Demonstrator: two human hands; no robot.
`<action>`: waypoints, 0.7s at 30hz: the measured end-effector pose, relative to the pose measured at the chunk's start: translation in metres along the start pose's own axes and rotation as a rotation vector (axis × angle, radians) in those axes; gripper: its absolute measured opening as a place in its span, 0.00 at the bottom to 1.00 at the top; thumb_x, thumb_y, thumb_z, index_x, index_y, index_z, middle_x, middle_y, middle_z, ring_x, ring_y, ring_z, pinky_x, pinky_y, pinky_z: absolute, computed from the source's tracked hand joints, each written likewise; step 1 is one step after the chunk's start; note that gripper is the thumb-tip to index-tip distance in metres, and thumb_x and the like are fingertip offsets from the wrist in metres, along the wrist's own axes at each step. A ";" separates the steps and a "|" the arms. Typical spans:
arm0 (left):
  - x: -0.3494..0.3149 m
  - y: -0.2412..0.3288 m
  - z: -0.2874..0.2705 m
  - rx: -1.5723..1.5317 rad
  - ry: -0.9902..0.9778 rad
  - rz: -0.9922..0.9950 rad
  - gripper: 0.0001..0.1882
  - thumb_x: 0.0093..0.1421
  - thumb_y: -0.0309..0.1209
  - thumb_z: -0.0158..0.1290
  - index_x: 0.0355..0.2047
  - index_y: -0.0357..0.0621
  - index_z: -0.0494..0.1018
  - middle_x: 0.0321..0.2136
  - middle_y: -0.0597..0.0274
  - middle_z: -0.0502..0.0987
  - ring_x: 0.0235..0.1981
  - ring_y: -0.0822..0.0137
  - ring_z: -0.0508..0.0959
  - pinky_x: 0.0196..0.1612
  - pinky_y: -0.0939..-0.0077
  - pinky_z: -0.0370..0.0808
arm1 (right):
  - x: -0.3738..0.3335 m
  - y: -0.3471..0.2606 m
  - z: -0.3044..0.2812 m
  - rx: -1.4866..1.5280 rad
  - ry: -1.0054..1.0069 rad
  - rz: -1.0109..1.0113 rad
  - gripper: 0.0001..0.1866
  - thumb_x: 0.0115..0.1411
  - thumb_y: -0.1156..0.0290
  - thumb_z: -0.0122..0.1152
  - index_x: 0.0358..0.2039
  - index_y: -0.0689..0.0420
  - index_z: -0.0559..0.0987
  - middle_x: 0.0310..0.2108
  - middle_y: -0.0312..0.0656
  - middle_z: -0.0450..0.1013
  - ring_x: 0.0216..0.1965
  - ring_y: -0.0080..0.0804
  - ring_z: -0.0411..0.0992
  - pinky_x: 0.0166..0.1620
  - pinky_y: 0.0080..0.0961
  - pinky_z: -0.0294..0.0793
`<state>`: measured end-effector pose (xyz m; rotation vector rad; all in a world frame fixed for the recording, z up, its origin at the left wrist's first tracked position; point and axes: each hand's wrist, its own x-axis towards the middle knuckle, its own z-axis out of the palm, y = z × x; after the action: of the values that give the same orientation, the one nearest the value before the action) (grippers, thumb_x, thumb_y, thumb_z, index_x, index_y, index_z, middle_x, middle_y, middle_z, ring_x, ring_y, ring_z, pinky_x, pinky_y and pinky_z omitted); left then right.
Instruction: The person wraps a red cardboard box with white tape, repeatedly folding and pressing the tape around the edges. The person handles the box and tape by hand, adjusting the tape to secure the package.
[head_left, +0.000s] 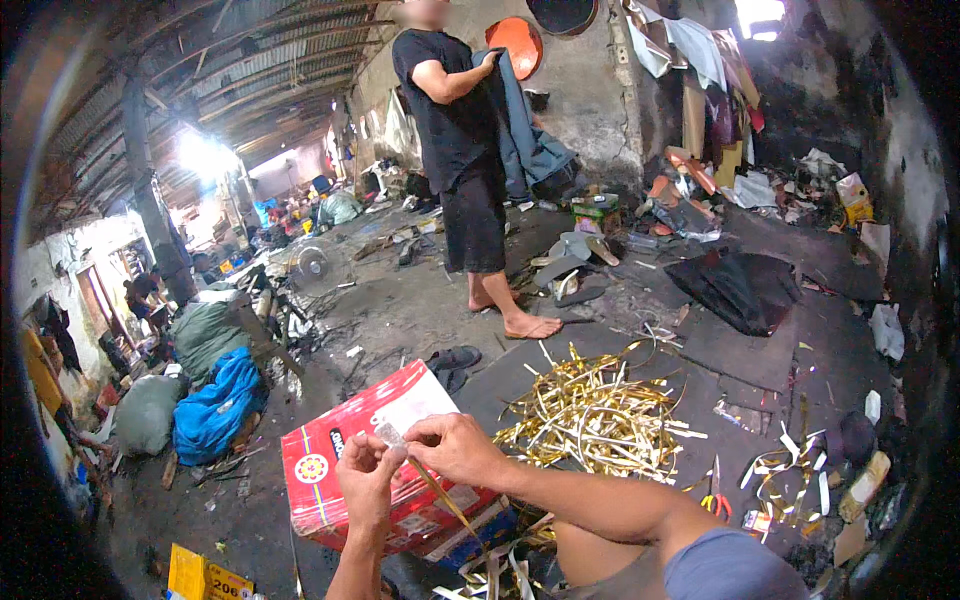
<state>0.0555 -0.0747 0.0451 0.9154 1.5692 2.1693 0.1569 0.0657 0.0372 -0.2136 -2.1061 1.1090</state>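
Above a red cardboard box [345, 500], my two hands meet with bent fingers. My left hand [366, 475] pinches a small silvery, glittery piece [389, 434] between thumb and fingers. Close on its right, my right hand [458, 447] is closed on a narrow gold strip [445, 500], which hangs down across the box front. Whether the strip is joined to the silvery piece cannot be made out. A big tangle of gold strips [590, 415] lies on the floor right of the box, and more cut strips [495, 580] lie by my leg.
Scissors with orange handles [715, 495] lie on the right, near scattered strip scraps [785, 475]. Ahead stands a person [460, 150] holding dark cloth [525, 140]. A black cloth [735, 285] is on the floor; blue [220, 405] and grey-green sacks [150, 415] sit at left.
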 end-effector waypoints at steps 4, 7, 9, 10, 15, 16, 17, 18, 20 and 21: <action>-0.009 0.008 0.000 0.061 0.010 -0.105 0.09 0.63 0.23 0.64 0.28 0.42 0.74 0.25 0.67 0.78 0.21 0.80 0.73 0.24 0.85 0.71 | 0.000 -0.005 0.003 0.112 -0.039 0.050 0.15 0.60 0.59 0.64 0.41 0.55 0.88 0.33 0.48 0.84 0.35 0.43 0.83 0.43 0.39 0.80; -0.007 -0.002 -0.002 -0.007 0.002 -0.093 0.07 0.65 0.25 0.63 0.30 0.41 0.76 0.26 0.66 0.80 0.23 0.79 0.77 0.25 0.85 0.74 | 0.001 -0.003 0.000 0.183 -0.123 0.150 0.15 0.59 0.58 0.65 0.38 0.54 0.89 0.27 0.44 0.83 0.29 0.36 0.82 0.37 0.36 0.79; -0.007 -0.005 -0.003 -0.003 0.011 -0.086 0.07 0.66 0.26 0.61 0.31 0.39 0.78 0.26 0.66 0.81 0.25 0.78 0.79 0.27 0.84 0.75 | 0.001 0.004 -0.005 0.245 -0.167 0.216 0.14 0.59 0.57 0.67 0.36 0.52 0.90 0.26 0.42 0.83 0.28 0.31 0.81 0.36 0.33 0.78; -0.008 -0.004 -0.001 0.054 0.016 -0.078 0.07 0.67 0.26 0.61 0.30 0.38 0.79 0.26 0.66 0.81 0.25 0.78 0.79 0.27 0.84 0.75 | 0.000 0.000 -0.006 0.225 -0.151 0.220 0.14 0.59 0.57 0.67 0.36 0.52 0.90 0.26 0.42 0.83 0.28 0.31 0.81 0.36 0.33 0.79; -0.012 -0.001 -0.005 0.240 0.018 0.058 0.10 0.68 0.26 0.60 0.29 0.35 0.79 0.24 0.66 0.81 0.26 0.78 0.78 0.30 0.81 0.75 | -0.010 -0.018 -0.001 0.195 -0.066 0.191 0.14 0.61 0.59 0.66 0.36 0.57 0.89 0.28 0.45 0.84 0.30 0.34 0.83 0.39 0.34 0.81; -0.013 -0.002 -0.006 0.265 0.014 0.104 0.10 0.68 0.26 0.59 0.29 0.35 0.79 0.25 0.66 0.81 0.26 0.78 0.78 0.31 0.81 0.75 | -0.012 -0.020 0.002 0.206 -0.056 0.186 0.14 0.61 0.59 0.66 0.36 0.57 0.89 0.29 0.45 0.84 0.31 0.35 0.83 0.39 0.35 0.81; -0.017 0.002 -0.001 0.370 0.042 0.141 0.09 0.69 0.24 0.56 0.31 0.33 0.77 0.26 0.59 0.81 0.27 0.67 0.79 0.34 0.74 0.75 | -0.013 -0.023 0.003 0.187 -0.044 0.210 0.14 0.61 0.61 0.65 0.36 0.58 0.88 0.29 0.47 0.84 0.32 0.38 0.84 0.40 0.35 0.81; -0.016 0.004 0.000 0.509 0.036 0.285 0.08 0.69 0.24 0.54 0.32 0.34 0.76 0.26 0.56 0.79 0.28 0.62 0.79 0.35 0.70 0.74 | -0.012 -0.024 0.003 0.127 0.002 0.123 0.12 0.61 0.64 0.65 0.35 0.59 0.88 0.28 0.46 0.83 0.29 0.32 0.81 0.37 0.32 0.80; -0.015 -0.006 -0.003 0.806 -0.005 0.535 0.06 0.69 0.23 0.52 0.33 0.34 0.72 0.27 0.49 0.76 0.30 0.52 0.77 0.35 0.63 0.74 | -0.015 -0.020 0.007 0.029 0.094 -0.010 0.09 0.60 0.70 0.66 0.33 0.63 0.87 0.24 0.45 0.81 0.25 0.21 0.77 0.31 0.26 0.76; -0.012 -0.010 -0.011 1.020 -0.178 0.617 0.04 0.68 0.21 0.50 0.35 0.35 0.67 0.30 0.42 0.69 0.33 0.39 0.72 0.36 0.51 0.70 | -0.013 -0.012 -0.002 -0.081 0.035 -0.024 0.08 0.58 0.70 0.66 0.29 0.63 0.84 0.24 0.49 0.80 0.24 0.32 0.79 0.30 0.30 0.77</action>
<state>0.0562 -0.0857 0.0296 2.0255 2.5621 1.3719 0.1697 0.0532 0.0402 -0.2430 -2.1190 1.0004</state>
